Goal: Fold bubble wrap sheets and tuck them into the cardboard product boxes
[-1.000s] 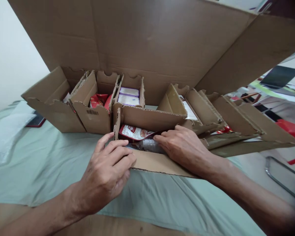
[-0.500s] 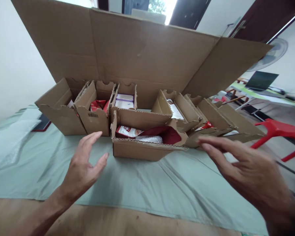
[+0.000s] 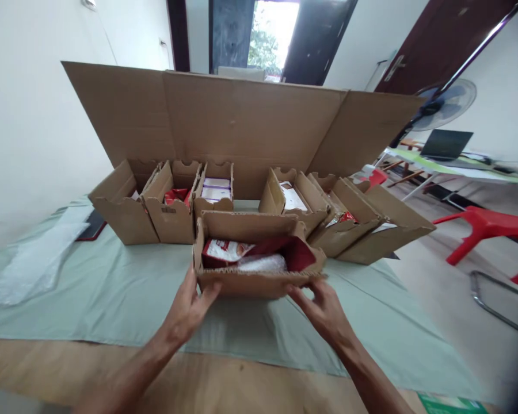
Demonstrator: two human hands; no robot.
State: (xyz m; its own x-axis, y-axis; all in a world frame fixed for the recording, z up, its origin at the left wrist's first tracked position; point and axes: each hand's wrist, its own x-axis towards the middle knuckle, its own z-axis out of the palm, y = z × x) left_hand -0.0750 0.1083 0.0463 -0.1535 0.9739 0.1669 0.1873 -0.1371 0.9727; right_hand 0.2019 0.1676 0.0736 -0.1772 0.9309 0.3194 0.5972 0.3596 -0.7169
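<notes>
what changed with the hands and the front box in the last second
Both hands pulled away from the front box, opened in the air, then came back: left hand at its front left corner, right hand at its front right edge, both touching the cardboard. The red-and-white pouch inside, the boxes behind and the big cardboard sheet stayed put.

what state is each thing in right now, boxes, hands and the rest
front cardboard box, open on top, packets inside
left hand, open, touching the box's front left corner
right hand, open, fingertips at its front right edge
red-and-white packet, lying in the front box
back row of boxes, open on top
large cardboard sheet, unfolded, standing upright
laptop, lid open
</notes>
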